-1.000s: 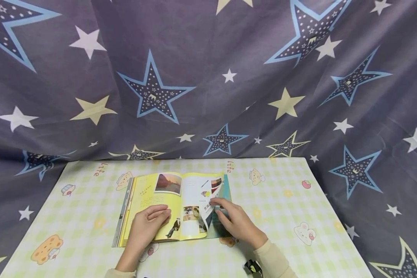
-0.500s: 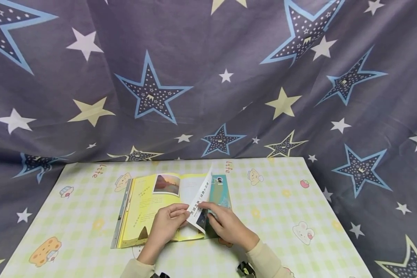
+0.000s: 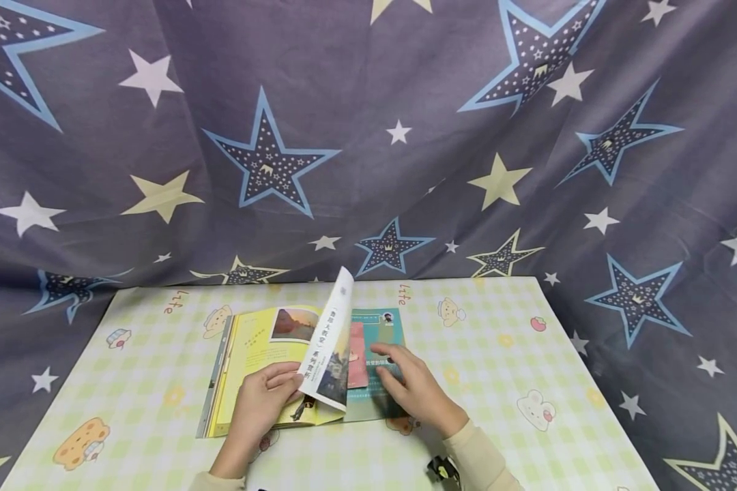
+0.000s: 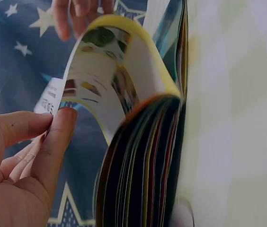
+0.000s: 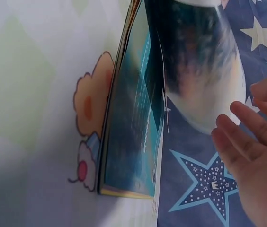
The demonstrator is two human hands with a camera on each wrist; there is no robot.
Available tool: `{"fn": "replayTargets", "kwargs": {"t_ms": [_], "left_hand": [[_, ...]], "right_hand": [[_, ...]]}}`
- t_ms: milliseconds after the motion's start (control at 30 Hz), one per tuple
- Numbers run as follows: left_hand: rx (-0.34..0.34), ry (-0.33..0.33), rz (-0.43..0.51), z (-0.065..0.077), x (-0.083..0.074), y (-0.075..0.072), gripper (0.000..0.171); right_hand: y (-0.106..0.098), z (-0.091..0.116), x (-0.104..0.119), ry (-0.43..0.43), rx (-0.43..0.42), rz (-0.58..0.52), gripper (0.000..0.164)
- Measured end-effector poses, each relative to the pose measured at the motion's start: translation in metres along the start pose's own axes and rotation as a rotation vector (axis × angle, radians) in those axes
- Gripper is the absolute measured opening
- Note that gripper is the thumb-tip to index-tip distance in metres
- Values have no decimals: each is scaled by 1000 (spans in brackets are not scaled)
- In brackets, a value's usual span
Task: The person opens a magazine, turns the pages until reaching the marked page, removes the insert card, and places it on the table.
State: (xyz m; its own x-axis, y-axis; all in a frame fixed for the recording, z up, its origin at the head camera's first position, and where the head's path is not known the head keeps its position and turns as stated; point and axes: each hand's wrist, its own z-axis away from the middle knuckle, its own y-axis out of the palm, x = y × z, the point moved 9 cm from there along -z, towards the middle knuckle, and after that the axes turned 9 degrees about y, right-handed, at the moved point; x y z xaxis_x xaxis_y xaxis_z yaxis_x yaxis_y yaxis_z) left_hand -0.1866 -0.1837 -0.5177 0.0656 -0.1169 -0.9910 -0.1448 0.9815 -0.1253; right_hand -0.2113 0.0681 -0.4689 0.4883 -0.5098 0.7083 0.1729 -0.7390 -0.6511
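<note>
An open book (image 3: 258, 354) with yellow pages lies on the table. Its lifted page (image 3: 328, 348), white with printed characters and a picture, stands up curved over the middle. My left hand (image 3: 264, 402) pinches the edge of that page between thumb and forefinger, as the left wrist view shows. Under the page, the right side shows a teal page (image 3: 381, 402) with a pink patch (image 3: 357, 361). My right hand (image 3: 420, 389) hovers over the teal page with fingers loosely bent, holding nothing. In the right wrist view its fingers (image 5: 247, 137) are apart from the curved page.
A table (image 3: 491, 443) with a green-checked, cartoon-printed cover bears the book. Behind it hangs a dark curtain (image 3: 356, 204) with stars. A small black object (image 3: 443, 469) shows at the right sleeve (image 3: 482, 457).
The page has risen and swung left, uncovering the teal page and pink patch. My left hand went right to the page, then back left with it. My right hand has let go of it.
</note>
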Motion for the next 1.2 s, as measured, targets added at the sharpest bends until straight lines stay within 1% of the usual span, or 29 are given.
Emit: {"fn": "replayTargets", "kwargs": {"t_ms": [200,300,433,567,667,833,967,1100,1200], "left_hand": [[-57,-56,-22,5,7,-31,28],[-90,-84,-43,8,12,-45,30],[-125,-100,-75,13,17,-61,32],[-143,-112,-63,17,23,-72,33],[-156,-123,-75,19,28,-80,35],[-199,-150,-97,24,34,-93,36],[-235,-161,-95,27,38,-102,35],[-256,-172,-143,30,43,-112,35],[-260,-179,-205,33,45,-120,36]], "right_hand": [[-7,-2,-6,14,-63,-30,39],[-7,-3,-10,46,-71,-57,40],[-4,-4,-17,104,-62,-85,41],[-1,-4,-21,143,-56,-90,40],[1,-5,-24,165,-51,-82,39],[3,-5,-30,202,-35,-85,36],[5,-4,-32,216,-25,-96,36],[5,-4,-32,222,-21,-98,36],[5,-4,-32,225,-24,-96,36]]}}
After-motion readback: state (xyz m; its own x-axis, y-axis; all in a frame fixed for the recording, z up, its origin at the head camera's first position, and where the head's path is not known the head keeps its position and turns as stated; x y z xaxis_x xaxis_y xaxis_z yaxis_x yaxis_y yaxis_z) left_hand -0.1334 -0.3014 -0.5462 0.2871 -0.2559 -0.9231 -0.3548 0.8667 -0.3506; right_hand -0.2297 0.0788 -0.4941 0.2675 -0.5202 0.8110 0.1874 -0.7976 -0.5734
